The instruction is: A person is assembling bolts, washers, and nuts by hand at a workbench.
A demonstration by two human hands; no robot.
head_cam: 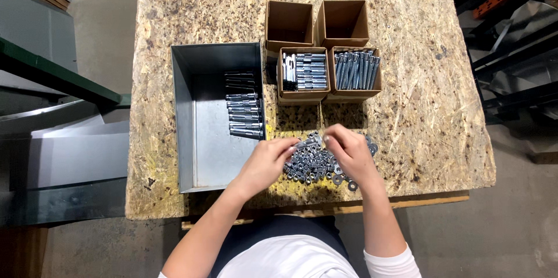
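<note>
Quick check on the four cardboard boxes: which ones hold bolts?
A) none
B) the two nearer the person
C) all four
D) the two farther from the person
B: the two near boxes are packed with silver bolts, while the two far boxes show only bare brown insides.

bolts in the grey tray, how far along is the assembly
Done: a short row of bolts lies in the metal tray. In hand: left hand and right hand work a piece over the nut pile. Left: two boxes of bolts remain full; most of the tray is bare.
</note>
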